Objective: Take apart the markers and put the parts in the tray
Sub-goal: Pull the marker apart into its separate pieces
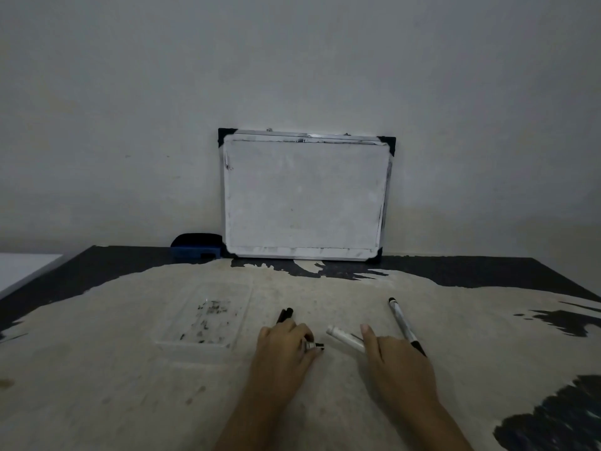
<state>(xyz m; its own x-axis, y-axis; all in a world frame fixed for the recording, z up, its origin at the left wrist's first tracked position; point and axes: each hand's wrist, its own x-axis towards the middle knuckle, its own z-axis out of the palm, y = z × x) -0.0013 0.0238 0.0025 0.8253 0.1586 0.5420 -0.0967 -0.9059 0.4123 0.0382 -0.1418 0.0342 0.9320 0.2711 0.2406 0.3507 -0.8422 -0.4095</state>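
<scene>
A clear plastic tray (175,345) with black ink smudges on its floor lies left of centre on the worn table. My left hand (282,351) is shut on a marker's tip piece (313,346), whose dark nib points right; two black caps (285,315) stick out beyond its fingers. My right hand (395,362) holds the white marker barrel (345,338), its open end facing the tip piece with a small gap between them. A whole marker (403,323) lies diagonally just right of that hand, partly under it.
A small whiteboard (305,196) leans on the wall at the table's back edge. A blue eraser (196,245) sits to its left. The tabletop (113,385) is beige with black patches around its edges.
</scene>
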